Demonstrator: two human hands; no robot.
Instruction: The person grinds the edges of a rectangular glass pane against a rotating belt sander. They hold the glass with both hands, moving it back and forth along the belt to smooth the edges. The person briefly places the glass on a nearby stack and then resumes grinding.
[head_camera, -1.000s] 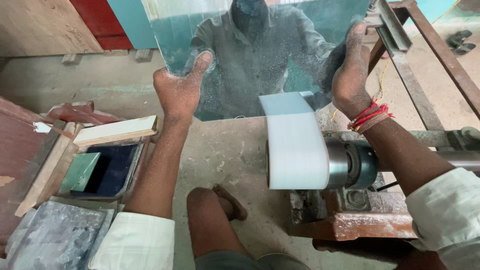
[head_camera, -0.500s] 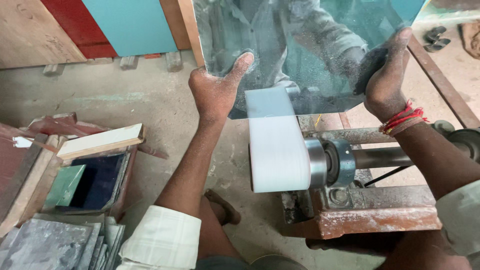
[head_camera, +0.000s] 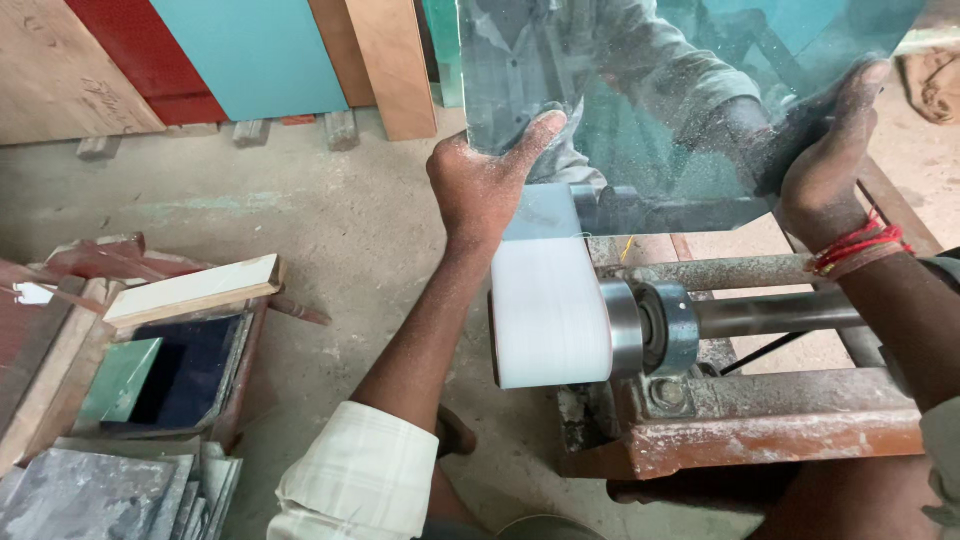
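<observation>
Both hands are gripping the glass sheet (head_camera: 660, 100): left hand (head_camera: 480, 185) clamping its lower corner, right hand (head_camera: 825, 165) its right edge, above the belt (head_camera: 550, 305). Keeping the fingers clear and the edge level seems wise.

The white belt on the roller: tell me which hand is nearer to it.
Left. The left hand grips the glass sheet at its lower corner, directly above the white belt. The right hand holds the sheet's far edge, well off to the side.
</observation>
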